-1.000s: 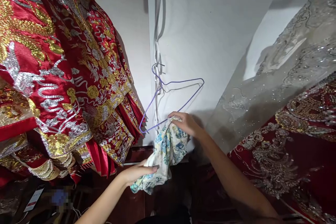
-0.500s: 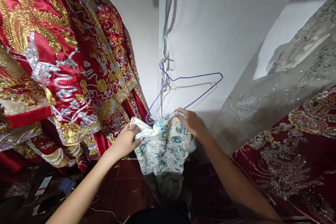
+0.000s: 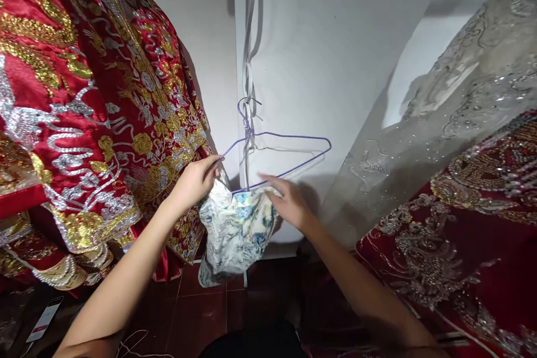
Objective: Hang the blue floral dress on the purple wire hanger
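A purple wire hanger (image 3: 289,135) hangs by its hook from a white strap against the wall. My left hand (image 3: 193,183) is closed at the hanger's left end, with the pale edge of a white garment with a blue-green floral print (image 3: 237,235) bunched under the fingers. The garment drapes below the hanger's lower bar; what kind of garment it is cannot be made out. My right hand (image 3: 290,204) pinches its upper right edge just below that bar, the fingertips slightly blurred.
Red jackets with gold and silver embroidery (image 3: 146,100) hang close on the left. On the right are a sheer beaded fabric (image 3: 457,89) and a dark red beaded one (image 3: 470,235). A phone (image 3: 45,319) and a white cable (image 3: 136,341) lie low on the left.
My left hand has moved up onto the hanger's left end. The garment has risen towards the lower bar and swung left, my right hand staying at its edge. The view has shifted right.
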Motion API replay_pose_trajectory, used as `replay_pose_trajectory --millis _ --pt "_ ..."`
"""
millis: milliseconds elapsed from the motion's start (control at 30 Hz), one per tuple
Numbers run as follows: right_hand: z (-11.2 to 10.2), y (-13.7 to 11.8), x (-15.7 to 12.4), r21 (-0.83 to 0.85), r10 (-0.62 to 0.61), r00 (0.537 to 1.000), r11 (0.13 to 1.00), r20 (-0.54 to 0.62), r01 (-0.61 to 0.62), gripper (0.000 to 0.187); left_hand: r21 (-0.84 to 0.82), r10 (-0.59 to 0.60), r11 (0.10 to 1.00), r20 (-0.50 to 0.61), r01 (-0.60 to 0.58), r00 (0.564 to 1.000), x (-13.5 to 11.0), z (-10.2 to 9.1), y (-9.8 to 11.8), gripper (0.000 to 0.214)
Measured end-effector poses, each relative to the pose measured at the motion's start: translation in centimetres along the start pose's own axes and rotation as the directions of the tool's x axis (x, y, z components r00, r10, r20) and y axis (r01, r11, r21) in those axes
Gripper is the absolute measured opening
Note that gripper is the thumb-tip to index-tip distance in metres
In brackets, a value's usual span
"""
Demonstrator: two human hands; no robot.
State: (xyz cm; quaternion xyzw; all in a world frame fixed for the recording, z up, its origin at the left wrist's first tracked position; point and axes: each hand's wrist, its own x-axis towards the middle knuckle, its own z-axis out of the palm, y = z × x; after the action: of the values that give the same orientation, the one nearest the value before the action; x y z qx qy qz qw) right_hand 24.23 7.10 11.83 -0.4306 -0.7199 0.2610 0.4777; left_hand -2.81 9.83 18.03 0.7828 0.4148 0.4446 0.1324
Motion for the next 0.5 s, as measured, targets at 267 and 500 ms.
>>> replay_pose_trajectory --millis 267,500 --pt "-9.9 2.3 3.7 -0.056 0.073 0.874 0.992 -0.480 -0.113 0.068 0.193 0.117 0.972 0.098 -0.134 0.988 2.4 -1.6 -2.0 0.020" --pt "-15.2 1.8 6.3 0.179 0.323 0.925 0.916 0.201 -0.359 0.039 0.320 -0.094 0.938 -0.138 0.135 0.986 1.6 -1.2 -3.1 0.035"
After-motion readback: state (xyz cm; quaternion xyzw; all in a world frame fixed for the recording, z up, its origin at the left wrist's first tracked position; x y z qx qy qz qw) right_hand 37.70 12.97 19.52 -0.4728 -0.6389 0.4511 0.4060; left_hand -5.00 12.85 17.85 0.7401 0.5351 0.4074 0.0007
